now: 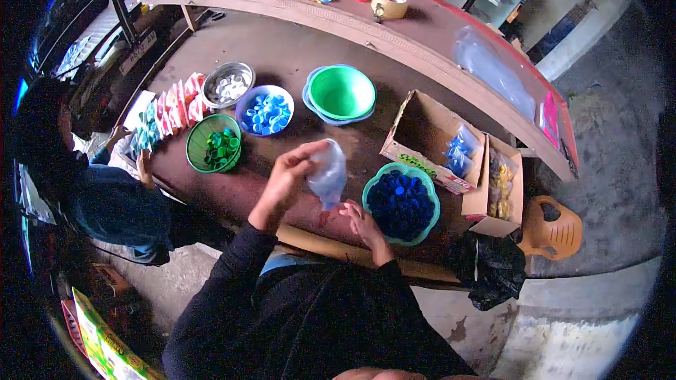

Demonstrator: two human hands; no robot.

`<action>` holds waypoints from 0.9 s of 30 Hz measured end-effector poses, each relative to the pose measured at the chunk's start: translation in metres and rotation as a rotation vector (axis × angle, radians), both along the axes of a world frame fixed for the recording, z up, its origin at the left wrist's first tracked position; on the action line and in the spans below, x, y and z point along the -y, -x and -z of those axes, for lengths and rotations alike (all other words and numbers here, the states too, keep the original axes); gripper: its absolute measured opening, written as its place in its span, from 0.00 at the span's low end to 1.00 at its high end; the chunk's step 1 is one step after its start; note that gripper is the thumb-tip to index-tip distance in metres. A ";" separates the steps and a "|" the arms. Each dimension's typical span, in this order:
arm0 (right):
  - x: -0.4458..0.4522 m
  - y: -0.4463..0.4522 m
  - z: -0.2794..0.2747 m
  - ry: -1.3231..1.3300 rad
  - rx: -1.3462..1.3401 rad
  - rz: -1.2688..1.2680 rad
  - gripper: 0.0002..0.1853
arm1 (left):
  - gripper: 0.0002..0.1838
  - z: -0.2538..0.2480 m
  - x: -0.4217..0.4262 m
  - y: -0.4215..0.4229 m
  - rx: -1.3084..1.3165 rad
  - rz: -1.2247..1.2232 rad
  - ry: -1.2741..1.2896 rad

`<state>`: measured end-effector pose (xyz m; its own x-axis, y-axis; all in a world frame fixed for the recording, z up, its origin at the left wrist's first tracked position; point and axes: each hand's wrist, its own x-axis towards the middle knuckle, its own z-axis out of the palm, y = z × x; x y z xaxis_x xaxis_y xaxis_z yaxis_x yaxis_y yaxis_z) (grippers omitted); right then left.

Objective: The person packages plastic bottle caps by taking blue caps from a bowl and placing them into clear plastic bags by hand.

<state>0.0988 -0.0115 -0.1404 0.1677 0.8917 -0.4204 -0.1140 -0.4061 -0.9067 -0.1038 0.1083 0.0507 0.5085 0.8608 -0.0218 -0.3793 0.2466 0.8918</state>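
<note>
My left hand (287,177) is closed on the upper edge of a clear plastic bag (328,174), pinched between thumb and fingers. The bag hangs over the near side of the table and looks thin and see-through. Below its lower end is my right hand (362,225), fingers loosely apart; whether they touch the bag is hard to tell. Just right of that hand stands a pale green scalloped basin (436,204) full of dark blue bottle caps (400,200).
Behind are a green bowl (342,91), a bowl of light blue caps (266,112), a metal bowl of white caps (229,86) and a green basket (197,148). Cardboard boxes (422,127) with bagged caps stand right. Another person (113,197) sits left. Tape (389,4) rests on the raised shelf.
</note>
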 end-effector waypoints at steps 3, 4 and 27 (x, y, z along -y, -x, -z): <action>0.002 0.002 0.020 -0.021 -0.567 0.011 0.17 | 0.22 0.035 -0.011 0.020 0.126 -0.001 0.163; 0.002 0.001 0.034 -0.023 -0.941 0.031 0.16 | 0.22 0.045 -0.011 0.026 0.156 -0.003 0.190; 0.081 -0.097 -0.021 -0.083 0.149 0.093 0.15 | 0.24 0.112 0.056 -0.030 -0.599 -0.288 -0.517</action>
